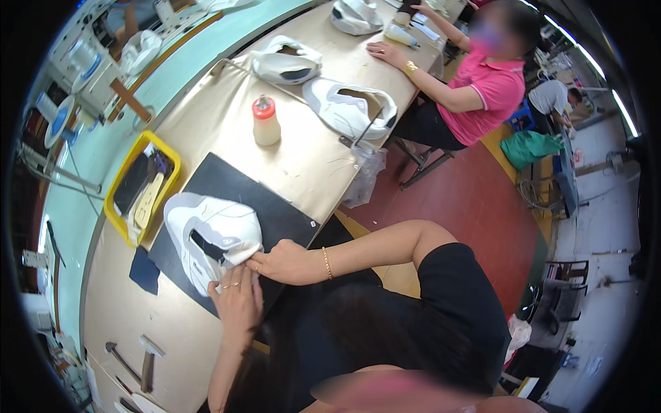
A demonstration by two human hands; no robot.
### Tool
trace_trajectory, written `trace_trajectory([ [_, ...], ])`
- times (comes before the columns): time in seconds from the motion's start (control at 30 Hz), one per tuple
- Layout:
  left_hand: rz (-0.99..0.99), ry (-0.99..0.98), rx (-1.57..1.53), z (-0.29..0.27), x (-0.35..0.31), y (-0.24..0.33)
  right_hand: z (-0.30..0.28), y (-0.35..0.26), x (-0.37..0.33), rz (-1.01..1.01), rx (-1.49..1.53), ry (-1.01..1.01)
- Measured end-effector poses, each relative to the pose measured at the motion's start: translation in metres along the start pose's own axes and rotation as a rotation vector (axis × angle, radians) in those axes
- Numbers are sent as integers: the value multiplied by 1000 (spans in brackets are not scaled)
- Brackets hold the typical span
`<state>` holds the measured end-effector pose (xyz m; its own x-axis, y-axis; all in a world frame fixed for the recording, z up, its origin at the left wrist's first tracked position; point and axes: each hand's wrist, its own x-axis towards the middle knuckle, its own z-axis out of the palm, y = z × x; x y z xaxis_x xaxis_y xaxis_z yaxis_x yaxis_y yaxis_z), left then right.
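A white and grey shoe upper [237, 219] lies on a dark rectangular mat [224, 171] on the table in front of me. My right hand [286, 261] pinches the upper's near edge between thumb and fingers. Right beside it, my left hand [237, 297] is closed on the same near edge, its fingers bent over the fabric. The two hands almost touch. My fingers hide the gripped edge, and whatever else may be between them cannot be made out.
A yellow tray [177, 164] of loose pieces stands left of the mat, a dark scrap [144, 271] below it. Beyond the mat is a red-topped bottle [266, 122]. Hammers [149, 365] lie lower left. More white uppers [344, 110] sit farther along, near a person in pink [489, 86].
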<state>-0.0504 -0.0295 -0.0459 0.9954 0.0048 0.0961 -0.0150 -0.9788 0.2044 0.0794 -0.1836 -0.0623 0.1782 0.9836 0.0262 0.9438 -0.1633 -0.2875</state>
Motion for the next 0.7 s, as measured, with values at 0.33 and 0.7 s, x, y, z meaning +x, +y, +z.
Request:
trace_trajectory([
  [0.33,432,-74,-135,-39,72,-82,1,-35,35,36,-196,-134],
  [0.7,422,-441,34,-49,98,-73,37,-39,31,-57,-205,183],
])
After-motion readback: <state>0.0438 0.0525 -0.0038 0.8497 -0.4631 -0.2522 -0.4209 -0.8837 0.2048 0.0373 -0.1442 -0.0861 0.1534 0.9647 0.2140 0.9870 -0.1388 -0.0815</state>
